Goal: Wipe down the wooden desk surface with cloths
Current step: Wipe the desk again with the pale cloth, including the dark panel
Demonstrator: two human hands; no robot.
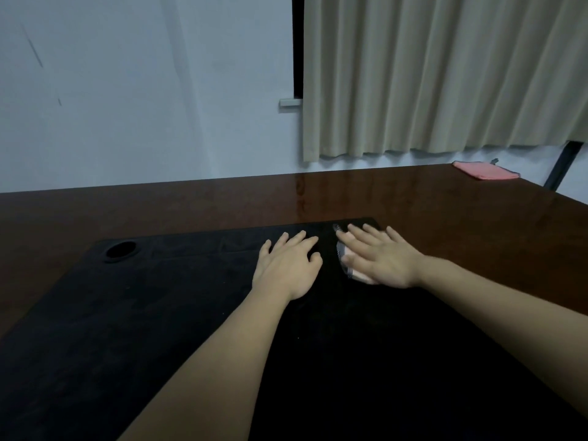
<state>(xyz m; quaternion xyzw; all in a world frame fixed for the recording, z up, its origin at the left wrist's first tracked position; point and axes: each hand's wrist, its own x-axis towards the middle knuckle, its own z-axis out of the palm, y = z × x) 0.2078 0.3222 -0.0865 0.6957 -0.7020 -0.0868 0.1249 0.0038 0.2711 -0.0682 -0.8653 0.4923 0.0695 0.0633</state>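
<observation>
Worktop: a glossy dark-brown wooden worktop (413, 198) runs across the view, with a large black mat (159, 313) laid over its near part.
Mat detail: a round hole (120, 249) sits near the mat's far left corner.
Left hand: the left hand (288, 268) lies palm down on the mat, fingers spread and fairly straight; its grip is released and it holds nothing.
Right hand: the right hand (378, 259) lies flat, fingers straight, pressing on a small pale cloth (348, 264) at the mat's far right part; the grip is released, pressing rather than clasping.
Pale cloth: only its left edge and a pinkish patch show from under the palm; whether it is a cloth or a wrapped wipe cannot be told.
Pink cloth: a folded pink cloth (485, 170) lies at the worktop's far right corner, well apart from both hands, untouched.
Handling: both cloths look soft, light and limp, so they will bunch or fold under a sideways push; a flat palm spreads pressure and drags them evenly.
Where to hold: best pressed from the middle with the whole palm, or pinched at a folded edge to lift.
Surface: the varnished wood looks slick, so a cloth should slide easily; the mat looks to grip more.
Progress: the bare wood around the mat appears yet to be wiped.
Backdrop: a pale wall (127, 90) and a beige curtain (445, 74) stand behind.
</observation>
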